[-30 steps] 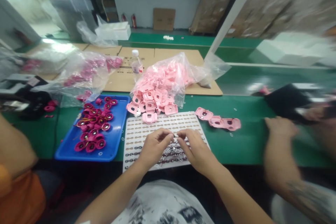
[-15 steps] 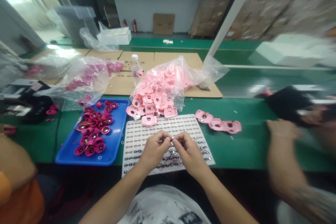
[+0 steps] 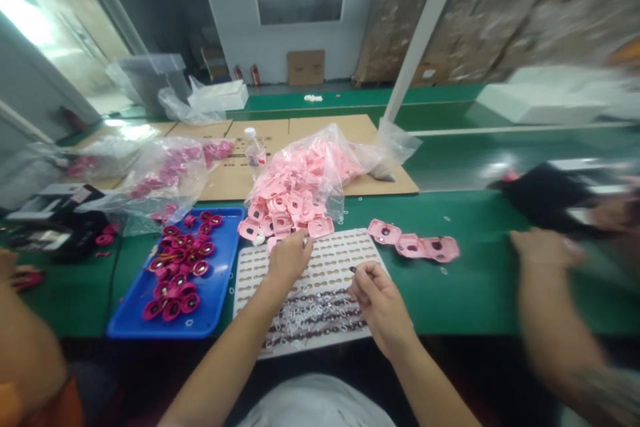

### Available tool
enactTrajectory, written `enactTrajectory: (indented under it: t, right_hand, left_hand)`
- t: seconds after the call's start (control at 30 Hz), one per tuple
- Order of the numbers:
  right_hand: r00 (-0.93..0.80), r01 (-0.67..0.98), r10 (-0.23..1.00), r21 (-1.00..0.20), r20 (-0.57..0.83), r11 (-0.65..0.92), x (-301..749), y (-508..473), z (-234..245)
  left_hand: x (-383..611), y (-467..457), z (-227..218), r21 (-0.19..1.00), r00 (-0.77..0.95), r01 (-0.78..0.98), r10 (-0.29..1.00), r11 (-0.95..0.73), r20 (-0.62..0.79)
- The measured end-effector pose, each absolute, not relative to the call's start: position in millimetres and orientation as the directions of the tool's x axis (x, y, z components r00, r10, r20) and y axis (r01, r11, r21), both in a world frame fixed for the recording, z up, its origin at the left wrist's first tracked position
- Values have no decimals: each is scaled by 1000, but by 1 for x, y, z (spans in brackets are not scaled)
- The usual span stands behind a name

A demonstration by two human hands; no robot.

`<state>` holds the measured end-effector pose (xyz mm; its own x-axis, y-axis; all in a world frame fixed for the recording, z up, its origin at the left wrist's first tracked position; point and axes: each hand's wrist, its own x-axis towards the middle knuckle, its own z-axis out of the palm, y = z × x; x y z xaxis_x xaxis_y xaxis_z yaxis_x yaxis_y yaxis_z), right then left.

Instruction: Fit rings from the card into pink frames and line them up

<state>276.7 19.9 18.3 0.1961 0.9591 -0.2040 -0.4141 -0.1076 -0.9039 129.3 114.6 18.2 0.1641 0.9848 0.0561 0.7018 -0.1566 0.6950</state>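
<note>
The right hand (image 3: 381, 303) pinches a small dark part (image 3: 353, 269) between thumb and forefinger, above the white tray (image 3: 325, 257). The left hand (image 3: 290, 259) reaches the tray's far edge, touching the pink parts (image 3: 285, 210); whether it grips one is unclear. More pink parts (image 3: 410, 245) lie on the green bench (image 3: 475, 293), right of the tray.

place: factory floor, probably | green assembly bench (image 3: 480, 293) | fire extinguishers (image 3: 256, 75)
</note>
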Motion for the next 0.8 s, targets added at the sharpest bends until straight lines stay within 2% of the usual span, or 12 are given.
enactTrajectory:
  t: [0.1,0.2,0.37,0.47,0.53,0.67,0.8]
  right_hand:
    - [209,-420,960,-903,-189,-87,276,17,24]
    - [232,-337,958,-938,-169,-84,275,15,33]
    - [335,59,942,-997,-20,-42,281,22,52]
    - [309,307,937,-950,160,61,281,30,64]
    - [269,416,925,-899,267,138,276,34,70]
    - [200,506,921,-840,336,197,259,38,75]
    - [156,506,929,-835,336,217,244,39,75]
  left_hand:
    - [143,141,14,665,128,736,991,-126,46]
    - [155,153,12,674,136,729,990,-117,25]
    - [158,127,21,734,219,661,976,-155,10]
    - [150,97,34,766,269,611,963,-198,34]
    - [142,79,42,793,280,565,957,-225,72]
    - [128,60,56,815,267,512,952,-269,147]
    - [113,55,63,767,246,551,942,-328,226]
